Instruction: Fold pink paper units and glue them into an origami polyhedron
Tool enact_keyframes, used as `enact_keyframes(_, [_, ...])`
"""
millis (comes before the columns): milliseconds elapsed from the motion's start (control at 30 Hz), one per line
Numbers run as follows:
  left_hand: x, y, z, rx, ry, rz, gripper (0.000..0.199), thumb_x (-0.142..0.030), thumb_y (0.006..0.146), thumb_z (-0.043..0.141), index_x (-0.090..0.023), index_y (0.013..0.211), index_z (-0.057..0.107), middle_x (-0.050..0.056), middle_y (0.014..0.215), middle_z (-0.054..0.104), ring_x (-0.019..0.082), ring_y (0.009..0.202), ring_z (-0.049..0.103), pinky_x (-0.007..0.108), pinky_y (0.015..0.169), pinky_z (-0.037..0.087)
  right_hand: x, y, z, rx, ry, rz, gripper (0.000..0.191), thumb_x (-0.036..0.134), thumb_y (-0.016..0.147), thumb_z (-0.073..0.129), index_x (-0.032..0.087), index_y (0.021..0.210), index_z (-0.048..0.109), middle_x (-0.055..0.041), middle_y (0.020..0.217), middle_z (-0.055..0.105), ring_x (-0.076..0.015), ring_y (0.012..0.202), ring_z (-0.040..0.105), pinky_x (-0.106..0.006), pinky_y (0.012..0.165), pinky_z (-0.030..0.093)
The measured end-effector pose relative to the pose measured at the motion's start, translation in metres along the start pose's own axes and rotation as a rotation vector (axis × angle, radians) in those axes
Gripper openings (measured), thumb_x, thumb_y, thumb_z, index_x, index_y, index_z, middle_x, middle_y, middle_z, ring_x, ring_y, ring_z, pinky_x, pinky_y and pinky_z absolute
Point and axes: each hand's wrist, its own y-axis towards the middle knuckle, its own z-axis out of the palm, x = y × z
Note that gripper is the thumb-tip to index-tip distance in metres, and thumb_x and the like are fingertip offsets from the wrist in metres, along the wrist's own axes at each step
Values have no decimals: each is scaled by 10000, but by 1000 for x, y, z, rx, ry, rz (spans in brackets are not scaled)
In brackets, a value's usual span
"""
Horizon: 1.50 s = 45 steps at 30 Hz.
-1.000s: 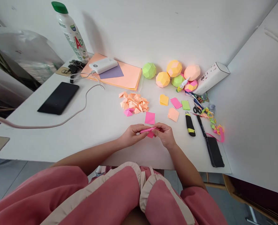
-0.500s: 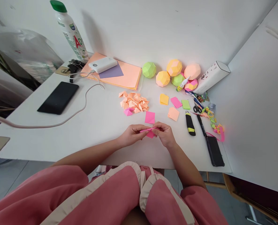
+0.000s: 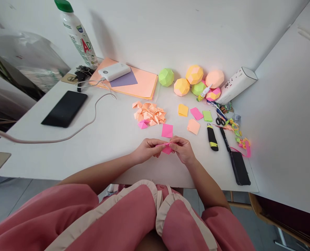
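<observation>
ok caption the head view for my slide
Left hand and right hand hold pink paper, folded peach pieces and faceted balls beyond.

The bare left forearm (image 3: 99, 173) slants low from the near left, and the bare right forearm (image 3: 208, 184) rises more steeply from the near right. The left hand (image 3: 146, 150) and right hand (image 3: 184, 150) face each other, fingers (image 3: 152, 141) bent inward and pinching, tips close together, each thumb (image 3: 158, 150) on the near side of its index finger.
</observation>
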Motion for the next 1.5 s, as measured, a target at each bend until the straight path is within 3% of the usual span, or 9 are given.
enact_keyframes(500, [0,0,-1,-37,24,-12,355,-441,777,616,-143,945,710,-16,517,513,84,489,445,224,470,366,1,-2,1,-45,-146,-114,177,370,707,713,200,726,664,5,700,562,-95,545,491,-267,502,434])
enact_keyframes(700, [-3,1,-2,-74,79,-14,313,-430,774,612,-139,838,707,-35,464,469,77,452,423,212,442,343,5,-7,5,-47,-308,-160,175,380,795,623,205,811,628,-10,755,588,-110,611,529,-270,568,474])
enact_keyframes(800, [-6,2,-2,-43,109,-24,290,-412,769,615,-139,816,702,-16,514,542,70,456,421,210,444,356,5,-8,6,-12,-445,-249,151,348,783,645,216,856,650,-31,835,633,-142,737,587,-283,641,496])
enact_keyframes(867, [-6,2,-1,-23,95,-4,277,-400,761,626,-138,824,690,19,632,632,78,502,467,217,474,391,4,-7,6,-3,-488,-274,137,336,790,642,210,829,677,-29,774,655,-142,696,597,-288,635,497])
enact_keyframes(1033, [-2,5,-1,-65,1,106,280,-343,728,685,-134,911,648,51,797,670,121,681,581,250,606,473,2,-7,3,-101,-394,-220,164,349,790,643,201,843,692,-8,692,651,-116,546,584,-279,546,510])
enact_keyframes(1500, [-6,5,0,-104,-48,90,246,-375,704,700,-142,759,644,0,648,598,83,555,505,246,558,463,2,-8,3,-44,-438,-208,159,317,769,667,193,840,738,-26,749,711,-122,595,607,-240,537,514])
